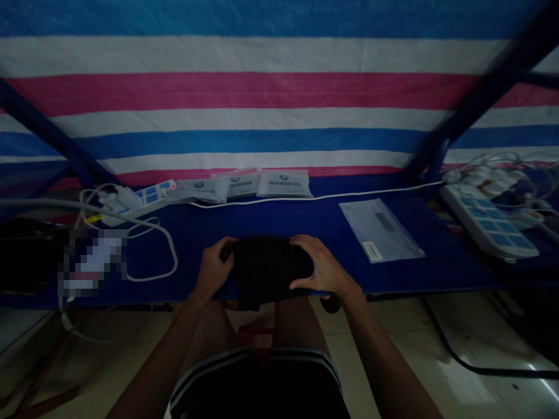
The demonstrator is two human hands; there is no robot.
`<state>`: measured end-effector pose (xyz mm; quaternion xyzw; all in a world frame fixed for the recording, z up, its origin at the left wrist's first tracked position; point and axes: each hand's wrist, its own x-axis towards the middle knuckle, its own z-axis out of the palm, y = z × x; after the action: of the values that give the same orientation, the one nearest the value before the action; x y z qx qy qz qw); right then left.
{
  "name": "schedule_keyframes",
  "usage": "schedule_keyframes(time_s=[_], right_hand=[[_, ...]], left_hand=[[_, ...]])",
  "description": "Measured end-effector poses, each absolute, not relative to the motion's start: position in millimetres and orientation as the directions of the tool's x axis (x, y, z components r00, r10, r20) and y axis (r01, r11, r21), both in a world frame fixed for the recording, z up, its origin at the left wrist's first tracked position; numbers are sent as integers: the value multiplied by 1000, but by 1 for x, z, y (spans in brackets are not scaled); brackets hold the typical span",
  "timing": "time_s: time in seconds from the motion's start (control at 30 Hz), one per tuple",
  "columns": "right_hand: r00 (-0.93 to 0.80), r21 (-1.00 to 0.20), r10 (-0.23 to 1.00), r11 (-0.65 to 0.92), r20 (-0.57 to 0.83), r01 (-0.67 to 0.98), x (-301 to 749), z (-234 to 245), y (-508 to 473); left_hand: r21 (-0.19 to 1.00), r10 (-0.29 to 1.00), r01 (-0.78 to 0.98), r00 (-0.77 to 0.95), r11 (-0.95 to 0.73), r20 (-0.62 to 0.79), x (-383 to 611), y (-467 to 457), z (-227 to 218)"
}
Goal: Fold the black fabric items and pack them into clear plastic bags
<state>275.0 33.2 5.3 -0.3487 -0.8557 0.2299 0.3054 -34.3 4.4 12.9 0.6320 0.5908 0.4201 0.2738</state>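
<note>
- Far left, at the end of the desk (279, 218): a dark bundle (21, 250), too dim to identify, just beside a blurred-out object (94, 262); no telling whether either is a container.
- Next along: a white power strip (135, 198) with a loop of white cable (173, 262) lying loose on the blue surface. Risk: a snag of that loop by a wrist or cloth corner swept left, with a tug on the strip.
- Left hand (213, 266) at the desk's front edge, fingers (225, 247) curled around the left side of the cloth, apparently holding it.
- Behind the hands, along the back of the desk: three translucent Rockbros packets (283, 184), contents hidden behind the printed labels.
- Centre: black cloth (271, 270) between both hands, one corner hanging past the desk's front edge. Risk: a slide off the edge from the weight of that overhang, if either hand's hold loosens; folds also hard to read in this dim light.
- Right hand (322, 265) spread over the cloth's right side, fingers (301, 247) pressing down on top, holding it against the left hand.
- Just right of that hand, not touching: a clear zip pouch (379, 230) holding a slim dark item, with a white label. Risk: a shove across the desk from a wide sweep of the right forearm.
- Far right: a second power strip (487, 221), crowded with white plugs and tangled cables.
</note>
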Motion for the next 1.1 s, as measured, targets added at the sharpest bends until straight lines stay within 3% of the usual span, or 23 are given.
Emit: schedule_keyframes(time_s=[0.13,0.27,0.43,0.6,0.7,0.8,0.87,1.1], right_hand=[[-539,-601,763,629,356,494,272,2,35],[-401,-688,844,528,357,498,271,-2,38],[-319,-753,872,484,372,446,269,-2,42],[-286,-675,835,549,470,493,268,0,41],[-334,-616,798,600,501,511,269,5,37],[-483,-538,759,651,436,536,268,10,35],[-539,-495,737,674,408,548,267,11,35],[-399,-519,807,587,435,621,265,4,40]], left_hand=[[884,992,467,-113,11,48,-30,20,16],[839,988,526,-134,140,-81,-31,42,20],[781,984,600,-142,172,-108,-30,72,24],[694,979,690,-160,203,-128,-21,81,30],[618,986,784,-145,60,87,-16,74,30],[511,947,814,137,-274,289,-17,65,25],[479,908,777,292,-409,301,-20,64,20],[476,927,801,257,-363,273,-17,80,12]])
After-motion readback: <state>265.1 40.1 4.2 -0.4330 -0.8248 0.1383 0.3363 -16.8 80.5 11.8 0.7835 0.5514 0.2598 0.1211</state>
